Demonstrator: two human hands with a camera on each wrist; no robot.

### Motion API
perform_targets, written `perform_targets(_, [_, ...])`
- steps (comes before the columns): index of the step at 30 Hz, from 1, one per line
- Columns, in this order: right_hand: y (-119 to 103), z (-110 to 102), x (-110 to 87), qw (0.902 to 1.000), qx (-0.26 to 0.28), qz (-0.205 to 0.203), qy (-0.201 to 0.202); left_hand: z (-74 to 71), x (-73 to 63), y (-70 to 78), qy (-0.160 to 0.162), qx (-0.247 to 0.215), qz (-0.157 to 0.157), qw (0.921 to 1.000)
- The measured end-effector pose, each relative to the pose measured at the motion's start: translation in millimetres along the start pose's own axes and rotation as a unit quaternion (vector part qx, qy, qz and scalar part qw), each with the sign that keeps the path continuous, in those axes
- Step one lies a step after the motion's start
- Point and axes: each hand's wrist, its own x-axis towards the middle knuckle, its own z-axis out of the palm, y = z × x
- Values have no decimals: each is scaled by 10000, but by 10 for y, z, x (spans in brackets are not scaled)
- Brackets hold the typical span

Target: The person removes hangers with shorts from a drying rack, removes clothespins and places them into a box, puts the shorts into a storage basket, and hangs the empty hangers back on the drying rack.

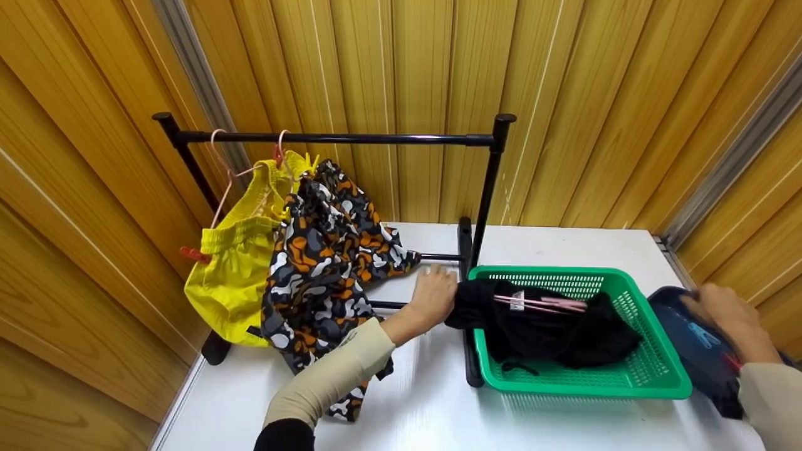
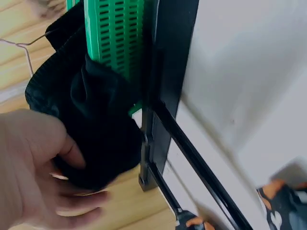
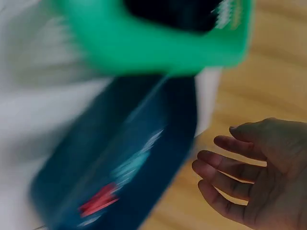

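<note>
Black garment (image 1: 532, 338) lies bunched in a green basket (image 1: 589, 393), one end hanging over the left rim. At that end my left hand (image 1: 432, 294) holds the cloth; in the left wrist view the thumb lies on the black fabric (image 2: 100, 129), the index finger is partly hidden by it, and other fingers extend past. Pink hangers (image 1: 551, 304) lie across the garment. Over the dark blue tray (image 1: 680, 319), right of the basket, hovers my right hand (image 1: 730, 316). Its fingers are loosely spread with nothing between them in the right wrist view. Light blue clip (image 1: 703, 336) and a red clip (image 3: 100, 200) lie in the tray.
A black clothes rack (image 1: 376, 138) stands left of the basket. Yellow shorts (image 1: 235, 282) and a camouflage-patterned garment (image 1: 326, 250) hang on its left side from pink hangers, with a red clip (image 1: 195, 254) on the shorts. Wood-patterned panels (image 1: 420, 75) enclose the white surface (image 1: 564, 241).
</note>
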Motion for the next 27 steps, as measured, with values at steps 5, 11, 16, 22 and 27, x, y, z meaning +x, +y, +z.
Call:
perform_targets(5, [-641, -69, 76, 9944, -127, -913, 510, -30, 128, 167, 483, -387, 617, 9962])
perform_targets(11, [-1170, 5, 70, 9860, 21, -1642, 304, 4, 190, 152, 44, -1759, -195, 9842])
perform_targets(16, [-1408, 160, 16, 9777, 692, -1898, 575, -9, 141, 97, 149, -2598, -955, 9608])
perform_targets(22, [-1613, 278, 11, 9682, 852, -1977, 1275, -141, 154, 94, 697, -3058, -1241, 9414])
perform_targets(27, [-1649, 248, 26, 9682, 722, -1217, 2065, -202, 163, 48, 991, -3159, -1440, 9326])
